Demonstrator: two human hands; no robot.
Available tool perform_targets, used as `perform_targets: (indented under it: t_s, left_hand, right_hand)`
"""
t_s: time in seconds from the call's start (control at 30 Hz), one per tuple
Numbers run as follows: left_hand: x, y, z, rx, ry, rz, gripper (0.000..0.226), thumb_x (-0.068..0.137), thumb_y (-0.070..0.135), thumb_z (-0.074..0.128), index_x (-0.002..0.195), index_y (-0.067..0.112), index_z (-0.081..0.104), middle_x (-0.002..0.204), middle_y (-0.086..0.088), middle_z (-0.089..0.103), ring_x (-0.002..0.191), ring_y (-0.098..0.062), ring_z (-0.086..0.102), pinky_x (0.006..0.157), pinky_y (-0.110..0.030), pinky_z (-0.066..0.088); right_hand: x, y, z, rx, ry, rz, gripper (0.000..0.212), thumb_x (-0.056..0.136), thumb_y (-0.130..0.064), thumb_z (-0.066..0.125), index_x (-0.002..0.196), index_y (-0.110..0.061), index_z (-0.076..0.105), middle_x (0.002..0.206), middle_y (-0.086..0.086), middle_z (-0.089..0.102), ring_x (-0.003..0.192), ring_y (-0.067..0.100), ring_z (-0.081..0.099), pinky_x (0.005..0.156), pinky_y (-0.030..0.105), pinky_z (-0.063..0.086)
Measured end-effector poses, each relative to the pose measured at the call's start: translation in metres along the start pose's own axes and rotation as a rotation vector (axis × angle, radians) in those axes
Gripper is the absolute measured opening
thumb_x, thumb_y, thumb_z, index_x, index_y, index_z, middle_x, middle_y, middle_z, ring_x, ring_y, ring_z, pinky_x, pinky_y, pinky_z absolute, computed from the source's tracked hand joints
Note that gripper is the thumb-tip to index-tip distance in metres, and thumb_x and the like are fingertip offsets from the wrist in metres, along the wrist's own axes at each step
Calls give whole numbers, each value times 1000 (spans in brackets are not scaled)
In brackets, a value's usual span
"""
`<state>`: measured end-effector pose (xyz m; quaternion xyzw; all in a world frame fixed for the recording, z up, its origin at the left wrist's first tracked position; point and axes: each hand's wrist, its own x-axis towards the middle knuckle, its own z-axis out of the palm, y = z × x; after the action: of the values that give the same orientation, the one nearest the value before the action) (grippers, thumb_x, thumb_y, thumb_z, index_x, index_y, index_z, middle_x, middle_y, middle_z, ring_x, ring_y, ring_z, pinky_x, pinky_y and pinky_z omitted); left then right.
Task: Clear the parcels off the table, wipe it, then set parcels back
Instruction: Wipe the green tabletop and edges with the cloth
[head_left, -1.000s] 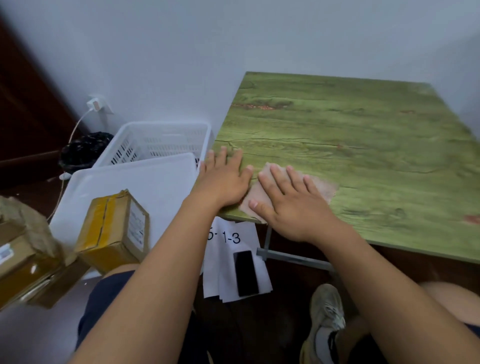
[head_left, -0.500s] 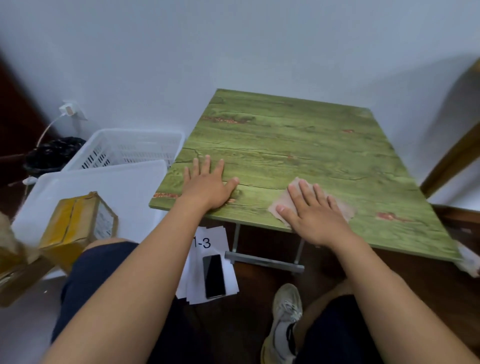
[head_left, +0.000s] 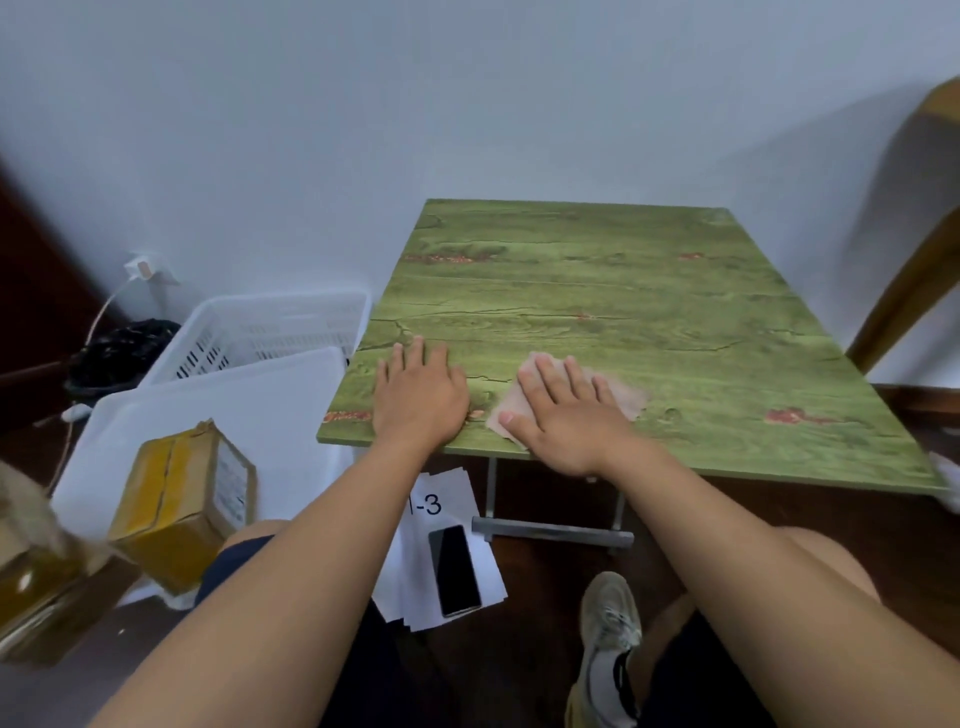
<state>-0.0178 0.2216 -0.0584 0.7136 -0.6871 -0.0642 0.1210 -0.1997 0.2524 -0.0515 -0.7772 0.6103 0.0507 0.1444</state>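
While the right hand (head_left: 566, 415) lies flat with straight, spread fingers on a pinkish cloth (head_left: 621, 397), that cloth sits on the near edge of the green worktop (head_left: 623, 301), just right of frame centre. The cloth shows past the fingertips and to the right of the hand; its near corner reaches the worktop's edge. The left hand (head_left: 418, 397) rests palm down on the bare worktop just left of the cloth, fingers straight and holding nothing; the two hands are close but apart.

Two parcels are in view, both off the worktop at the lower left of the frame. One parcel (head_left: 182, 499), a brown box wrapped in yellow tape with a white label, stands on a white lid (head_left: 208, 410). The other (head_left: 31, 587) is blurred at the left edge, so its shape is hard to tell.

One white basket (head_left: 270, 327) stands behind the lid, left of the worktop. One black bag (head_left: 122, 348) sits left of the basket. On the floor below the worktop's edge lie a few sheets (head_left: 441, 506) marked "1-3", with one phone (head_left: 454, 569) on them. One shoe (head_left: 608, 644) shows at bottom centre.
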Motion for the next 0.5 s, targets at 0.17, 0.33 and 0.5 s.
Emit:
perform_targets:
  t_s: [0.17,0.33,0.5]
  left_hand:
    - [1,-5,5,-78,128,45,48,101,30,25,139,14,49,152,-9,40,143,-28,29,119,-43,20]
    - [-2,0,0,-214,214,35,44,101,27,25,108,6,63,120,-12,64,116,-26,52,109,-41,33]
    - [-4,1,-2,-279,221,22,43,101,28,25,103,6,63,114,-11,64,110,-27,53,105,-44,36]
  right_hand:
    - [21,-30,1,-17,9,-73,72,98,-65,13,156,-29,-10,161,-3,-24,148,25,-24,120,49,-11]
    - [31,-38,0,-3,18,-94,71,97,-64,14,156,-31,-9,163,-5,-21,149,23,-23,120,47,-12]
    - [28,-31,-1,-3,25,-91,73,95,-69,16,156,-35,-7,162,-8,-20,149,20,-21,121,45,-10]
